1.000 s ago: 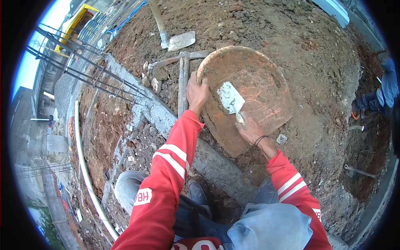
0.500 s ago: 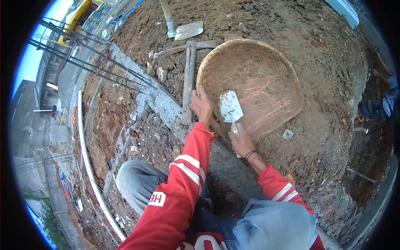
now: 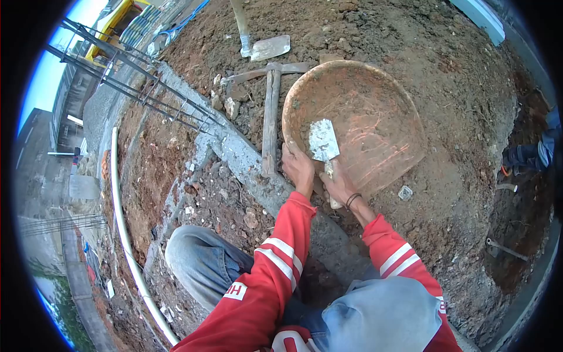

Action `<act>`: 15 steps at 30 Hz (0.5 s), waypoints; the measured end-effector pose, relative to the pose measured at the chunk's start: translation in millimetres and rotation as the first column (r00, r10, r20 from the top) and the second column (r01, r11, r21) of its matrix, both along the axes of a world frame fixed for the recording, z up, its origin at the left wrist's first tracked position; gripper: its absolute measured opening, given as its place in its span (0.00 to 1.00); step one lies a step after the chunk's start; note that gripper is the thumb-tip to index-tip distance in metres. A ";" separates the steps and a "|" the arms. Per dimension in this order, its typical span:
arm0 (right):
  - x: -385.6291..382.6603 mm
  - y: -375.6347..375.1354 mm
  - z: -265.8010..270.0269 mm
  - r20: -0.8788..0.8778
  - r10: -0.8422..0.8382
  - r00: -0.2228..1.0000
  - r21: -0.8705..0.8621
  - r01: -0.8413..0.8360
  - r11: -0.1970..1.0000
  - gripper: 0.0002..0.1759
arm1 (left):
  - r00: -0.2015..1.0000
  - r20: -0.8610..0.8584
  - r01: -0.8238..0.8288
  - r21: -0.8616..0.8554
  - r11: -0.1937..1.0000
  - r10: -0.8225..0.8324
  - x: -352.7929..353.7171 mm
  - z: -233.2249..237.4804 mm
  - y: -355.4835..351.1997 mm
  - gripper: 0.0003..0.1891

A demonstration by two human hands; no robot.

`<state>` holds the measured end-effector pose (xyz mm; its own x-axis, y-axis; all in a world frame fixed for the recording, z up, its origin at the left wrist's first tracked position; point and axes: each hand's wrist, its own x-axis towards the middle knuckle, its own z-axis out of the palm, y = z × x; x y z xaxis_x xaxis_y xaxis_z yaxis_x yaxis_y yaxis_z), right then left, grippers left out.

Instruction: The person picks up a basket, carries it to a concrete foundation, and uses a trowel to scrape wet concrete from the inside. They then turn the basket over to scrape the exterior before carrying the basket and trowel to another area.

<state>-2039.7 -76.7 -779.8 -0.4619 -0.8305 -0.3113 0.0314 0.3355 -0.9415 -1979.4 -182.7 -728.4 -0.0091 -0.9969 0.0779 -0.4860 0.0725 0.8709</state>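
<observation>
Bare reddish-brown earth fills the scene, crossed by a grey concrete kerb that runs down towards the person's knees. On the soil beyond the kerb lies a round shallow orange-brown basin, tilted slightly, with its near rim at the person's hands. The left hand has its grip clenched on the near left rim of the basin. The right hand, just beside it, closes its grip on the handle of a mortar-smeared steel trowel, whose blade rests flat on the basin's inner wall at the left side. A wooden-handled pickaxe lies along the basin's left edge, and a grey metal shovel blade lies further out on the soil. Dark steel reinforcing bars and a long white plastic pipe lie left of the kerb. Another person's blue sleeve shows at the right edge.
</observation>
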 end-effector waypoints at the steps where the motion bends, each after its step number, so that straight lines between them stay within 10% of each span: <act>1: -4.1 8.9 9.5 0.264 0.114 0.958 -0.017 -0.113 0.993 0.19 | 1.000 -0.002 0.005 -0.006 1.000 -0.005 -1.2 1.1 -2.3 0.25; 3: -12.5 37.0 30.8 0.429 0.099 0.898 -0.034 -0.094 0.995 0.16 | 1.000 0.000 0.023 0.049 0.999 -0.023 -3.8 26.2 6.3 0.26; 9: -15.0 141.6 17.6 0.176 -0.100 0.979 0.134 0.077 0.988 0.16 | 0.997 -0.075 0.002 0.111 0.994 0.006 0.4 7.0 -8.7 0.25; 11: -2.7 171.7 -12.1 -0.679 -0.027 0.733 -0.130 -0.085 0.988 0.21 | 0.991 -0.136 0.007 0.147 0.989 0.013 -0.7 1.9 -11.3 0.25; 15: 32.3 179.3 12.4 -0.327 0.132 0.936 0.117 -0.098 0.988 0.25 | 0.963 -0.264 -0.011 0.154 0.988 0.052 -9.3 0.5 5.8 0.26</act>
<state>-2007.4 102.7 -767.4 -0.4560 -0.8575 -0.2382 -0.3221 0.4085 -0.8540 -1988.6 -176.9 -727.9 0.0235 -0.9968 -0.0765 -0.2343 -0.0799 0.9689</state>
